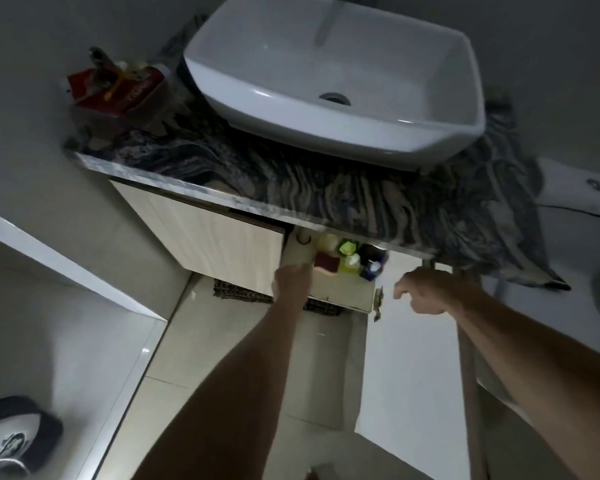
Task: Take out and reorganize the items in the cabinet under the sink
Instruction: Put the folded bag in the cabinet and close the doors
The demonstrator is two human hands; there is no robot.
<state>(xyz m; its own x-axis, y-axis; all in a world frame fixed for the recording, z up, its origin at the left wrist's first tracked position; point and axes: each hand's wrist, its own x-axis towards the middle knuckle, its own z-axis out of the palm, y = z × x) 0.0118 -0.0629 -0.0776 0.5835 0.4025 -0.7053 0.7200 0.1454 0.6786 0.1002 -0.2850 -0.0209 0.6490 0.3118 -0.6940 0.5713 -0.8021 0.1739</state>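
The cabinet under the sink has its right door (406, 358) swung open and its left door (219, 247) closed. Inside, on the cabinet floor (343, 289), stand a dark red item (328, 263), a green-capped bottle (347, 247), a yellow-green bottle (350, 263) and a dark blue container (373, 263). My left hand (291, 277) reaches into the opening just left of the red item; its fingers are blurred and hidden. My right hand (425, 289) hovers by the top of the open door near the hinge (378, 301), fingers loosely curled, holding nothing I can see.
A white basin (413, 133) sits on a dark veined countertop (326, 188). A red box with tools (118, 91) stands at its back left. A woven mat (243, 296) lies under the cabinet. A shoe (11, 441) is at the lower left, on pale floor tiles (222, 341).
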